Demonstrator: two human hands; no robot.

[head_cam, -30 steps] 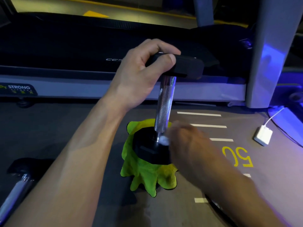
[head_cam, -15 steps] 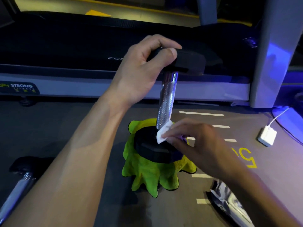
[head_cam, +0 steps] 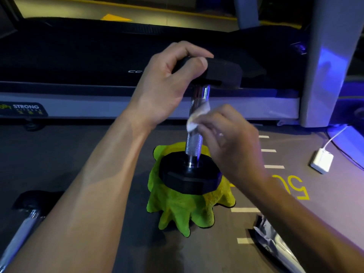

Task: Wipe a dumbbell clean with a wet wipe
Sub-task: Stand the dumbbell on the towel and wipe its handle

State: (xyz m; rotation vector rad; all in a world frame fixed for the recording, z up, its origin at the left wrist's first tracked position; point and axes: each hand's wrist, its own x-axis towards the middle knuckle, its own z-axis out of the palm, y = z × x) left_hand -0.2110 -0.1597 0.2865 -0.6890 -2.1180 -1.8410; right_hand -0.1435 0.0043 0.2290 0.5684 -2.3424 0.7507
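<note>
item: dumbbell (head_cam: pixel 194 134), upright on green cloth (head_cam: pixel 183 209), frame centre. my left hand (head_cam: pixel 167 85) gripped its top head; my right hand (head_cam: pixel 226 138) pinched wet wipe (head_cam: pixel 195 119) against the handle.

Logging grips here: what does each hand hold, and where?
Left hand grips the dumbbell by its top head; right hand pinches the wet wipe against the handle.

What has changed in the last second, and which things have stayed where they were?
The right hand carried the wet wipe up from the base of the chrome handle to about its middle. No grip was released: the left hand still holds the upper head of the dumbbell, which still stands upright on the green cloth.
</note>
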